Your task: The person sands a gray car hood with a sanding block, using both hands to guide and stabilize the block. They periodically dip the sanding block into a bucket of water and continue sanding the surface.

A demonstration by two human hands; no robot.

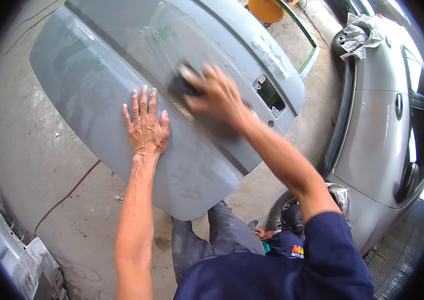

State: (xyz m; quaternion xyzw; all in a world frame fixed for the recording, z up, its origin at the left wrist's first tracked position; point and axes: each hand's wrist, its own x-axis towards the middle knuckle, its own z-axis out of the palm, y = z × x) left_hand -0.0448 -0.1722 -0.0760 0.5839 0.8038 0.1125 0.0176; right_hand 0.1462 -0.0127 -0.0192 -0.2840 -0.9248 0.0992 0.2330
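A grey car door (92, 80) lies before me, its surface wet and patchy with greenish spots showing through near the middle. My left hand (147, 122) rests flat on the door's near left part, fingers stretched out and holding nothing. Over the raised line along its middle, my right hand (217, 95) grips a dark sanding block (183, 86), pressed to the panel. Hand and block are smeared by motion, so the block's details cannot be made out. To the right of that hand is the door handle opening (269, 95), a dark cut-out.
A silver car (367, 135) stands at the right, with crumpled masking sheet (357, 37) on it. Beside its wheel, another person (284, 245) is low down. A dark red hose (72, 192) crosses the concrete floor at left, near newspaper-covered parts (34, 265). A yellow round object (266, 10) is at the back.
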